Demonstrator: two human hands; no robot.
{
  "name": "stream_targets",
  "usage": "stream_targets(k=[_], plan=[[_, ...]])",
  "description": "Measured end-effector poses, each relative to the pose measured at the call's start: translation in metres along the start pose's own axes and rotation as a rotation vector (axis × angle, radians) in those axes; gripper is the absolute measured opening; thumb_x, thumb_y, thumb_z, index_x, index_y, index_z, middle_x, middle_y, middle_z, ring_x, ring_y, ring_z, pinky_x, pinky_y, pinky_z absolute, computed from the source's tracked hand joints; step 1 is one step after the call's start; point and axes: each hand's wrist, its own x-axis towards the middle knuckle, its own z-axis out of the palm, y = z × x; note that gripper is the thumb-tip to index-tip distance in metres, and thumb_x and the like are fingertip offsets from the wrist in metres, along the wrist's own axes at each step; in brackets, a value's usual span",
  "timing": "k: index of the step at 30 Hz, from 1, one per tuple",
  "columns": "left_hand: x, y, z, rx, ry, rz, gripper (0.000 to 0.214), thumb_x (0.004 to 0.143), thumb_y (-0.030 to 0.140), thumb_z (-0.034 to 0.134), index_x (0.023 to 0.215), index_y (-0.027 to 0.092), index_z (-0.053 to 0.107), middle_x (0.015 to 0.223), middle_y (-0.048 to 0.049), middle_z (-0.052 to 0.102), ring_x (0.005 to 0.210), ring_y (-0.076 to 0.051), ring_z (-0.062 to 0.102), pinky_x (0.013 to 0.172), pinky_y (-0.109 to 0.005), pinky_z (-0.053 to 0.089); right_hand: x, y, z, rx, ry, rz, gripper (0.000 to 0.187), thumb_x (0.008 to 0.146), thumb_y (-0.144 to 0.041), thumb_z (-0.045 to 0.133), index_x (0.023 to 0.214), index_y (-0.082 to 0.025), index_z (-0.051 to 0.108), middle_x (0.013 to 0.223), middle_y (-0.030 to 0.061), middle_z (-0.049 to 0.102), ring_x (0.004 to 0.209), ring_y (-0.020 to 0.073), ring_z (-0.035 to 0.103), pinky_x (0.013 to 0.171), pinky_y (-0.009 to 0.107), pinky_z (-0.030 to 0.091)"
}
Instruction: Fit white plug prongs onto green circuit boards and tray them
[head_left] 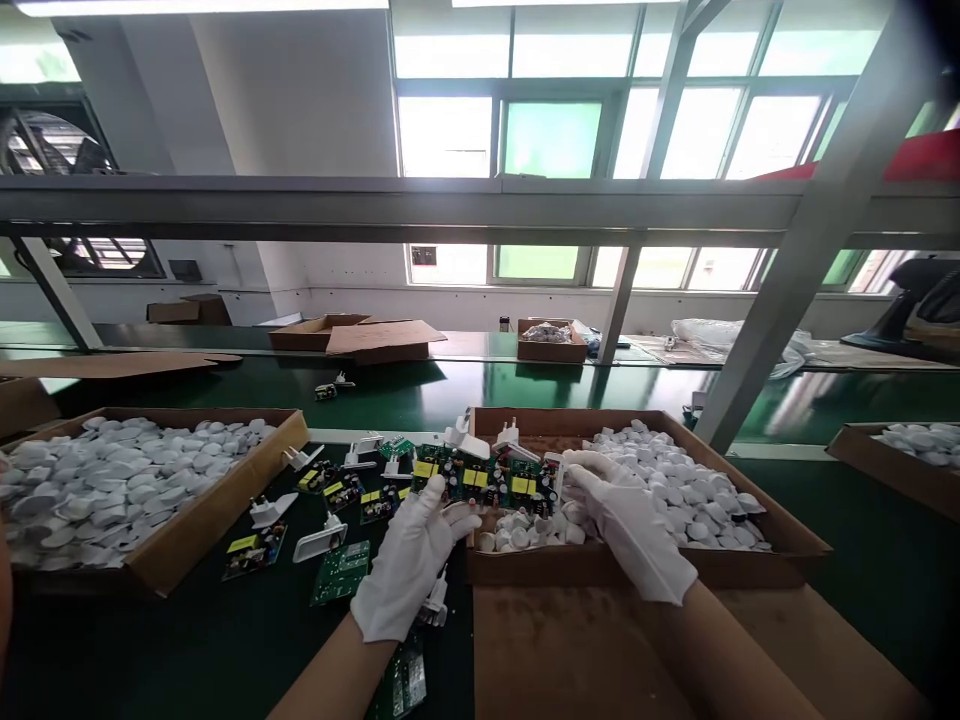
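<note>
The left hand [412, 565], in a white cotton glove, is staying half open with its fingers spread and nothing visibly in its grasp, its fingertips [457, 522] lying just beside a row of green circuit boards [465, 478]. The right hand [622, 525], gloved alike, is curling loosely over a heap of white plastic shells [525, 530], though whether it is gripping anything cannot be told from here. The boards are looking stiff and light but fragile where their yellow-topped components stand proud, so they would be safest taken by the bare edges. The shells are looking light, smooth and slippery, easily shifting under a careless finger. They are piling up in a cardboard tray [600, 567] beneath the right hand. Left of the left hand, more boards and white plug housings [321, 538] with flat prongs are lying loose on a dark green bench top [187, 640], and beyond them a second cardboard tray [217, 520] is brimming with shells. Under the right forearm, a flat brown cardboard sheet [555, 650] is covering the bench.
</note>
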Motion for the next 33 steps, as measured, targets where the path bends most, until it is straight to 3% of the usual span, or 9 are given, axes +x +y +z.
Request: stream_targets(k=[6,12,18,21,27,33], plan=[[-0.004,0.001,0.0,0.051,0.034,-0.03,0.023,0.082,0.018,0.046,0.105,0.017,0.045,0.087,-0.0068,0.055,0.076,-0.02,0.059,0.062,-0.032,0.052,-0.007,-0.011,0.001,0.209,-0.035,0.046,0.025,0.051,-0.026,0.072,0.067,-0.017,0.056,0.07,0.0004,0.062,0.068,0.015,0.06,0.058,0.022,0.049],[-0.001,-0.001,-0.007,0.075,0.023,-0.048,0.028,0.083,0.015,0.044,0.111,0.017,0.043,0.09,-0.0084,0.054,0.073,-0.02,0.06,0.054,-0.026,0.051,-0.01,-0.013,0.0,0.251,-0.053,0.047,0.029,0.053,-0.025,0.071,0.076,-0.018,0.055,0.076,0.0009,0.062,0.07,0.0155,0.06,0.058,0.023,0.05],[0.0,-0.002,-0.01,0.064,-0.01,-0.059,0.024,0.083,0.013,0.043,0.107,0.014,0.045,0.087,-0.0077,0.058,0.068,-0.017,0.06,0.056,-0.026,0.052,-0.009,-0.011,-0.002,0.098,0.021,-0.325,0.048,0.06,-0.019,0.066,0.104,-0.025,0.047,0.08,-0.0013,0.06,0.068,0.0122,0.058,0.051,0.022,0.049],[-0.001,-0.002,-0.011,0.041,0.001,-0.053,0.027,0.082,0.003,0.037,0.105,0.014,0.047,0.075,-0.0038,0.059,0.055,-0.012,0.058,0.052,-0.022,0.052,-0.01,-0.012,-0.002,0.065,0.007,-0.401,0.051,0.062,-0.016,0.062,0.109,-0.024,0.044,0.078,-0.0013,0.06,0.067,0.0118,0.057,0.053,0.023,0.049],[0.004,-0.006,-0.017,0.012,-0.03,-0.061,0.04,0.077,0.0,0.04,0.113,0.018,0.043,0.065,-0.0007,0.059,0.062,-0.014,0.059,0.056,-0.022,0.051,-0.012,-0.018,-0.002,0.104,0.033,-0.309,0.044,0.063,-0.02,0.061,0.105,-0.021,0.047,0.076,-0.0005,0.062,0.069,0.012,0.058,0.056,0.024,0.048],[0.004,-0.004,-0.023,0.032,-0.05,-0.119,0.046,0.074,-0.001,0.045,0.115,0.019,0.044,0.071,-0.002,0.061,0.064,-0.014,0.059,0.059,-0.022,0.051,-0.01,-0.018,-0.002,0.026,0.104,-0.302,0.038,0.061,-0.021,0.062,0.098,-0.018,0.053,0.079,0.002,0.063,0.075,0.0148,0.059,0.059,0.025,0.049]])
